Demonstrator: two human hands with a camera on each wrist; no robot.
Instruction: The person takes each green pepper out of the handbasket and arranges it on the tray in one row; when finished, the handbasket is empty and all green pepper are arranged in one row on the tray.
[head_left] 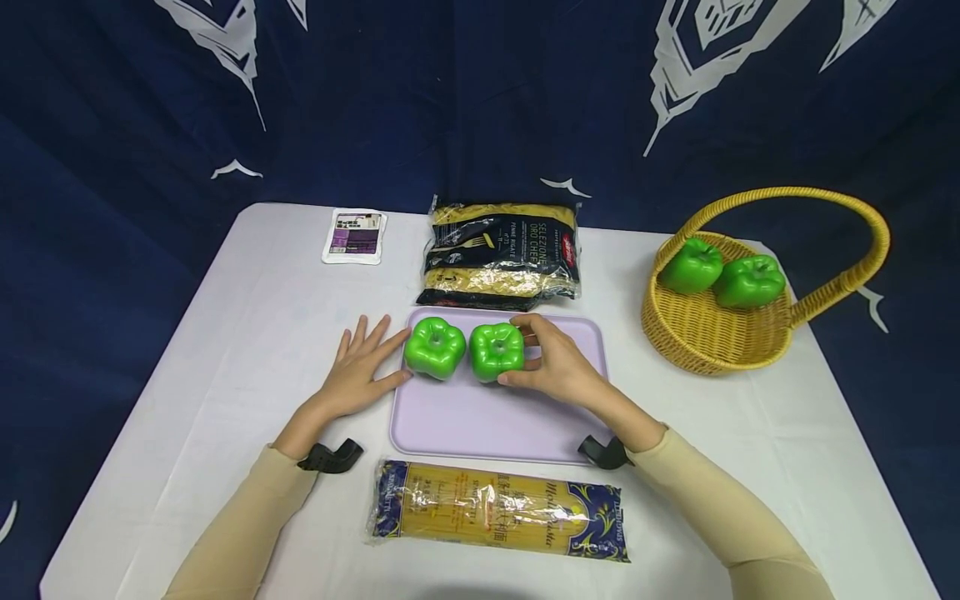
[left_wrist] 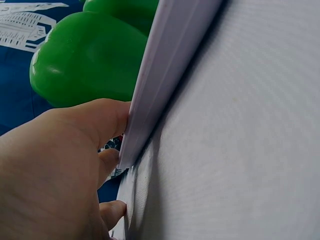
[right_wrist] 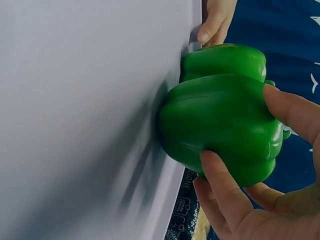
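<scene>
Nearest the person, a spaghetti packet (head_left: 495, 510) lies flat along the near side of a lilac tray (head_left: 480, 421). The left hand (head_left: 363, 371) has its fingers extended and spread; the thumb and index finger touch the tray's left edge. The right hand (head_left: 558, 362) grips the right pepper (head_left: 497, 352) from its right side, thumb to the near face, fingers behind. That pepper is in the far half of the tray, just beside the left pepper (head_left: 435, 347) at the left edge; whether its base bears fully on the tray cannot be told.

Caution: leftward pressure on the right pepper could drive it into its neighbour and tip that one over the low rim — the left hand stands close, but does not grip it. The smooth, rounded skin could slip if the fingertip grip is uneven. Unequal pressure on the rim could also skew the tray.

Beyond the tray lie a penne bag (head_left: 501, 254) and a small packet (head_left: 355, 237); a wicker basket (head_left: 675, 335), far right, holds two more peppers (head_left: 750, 282).
</scene>
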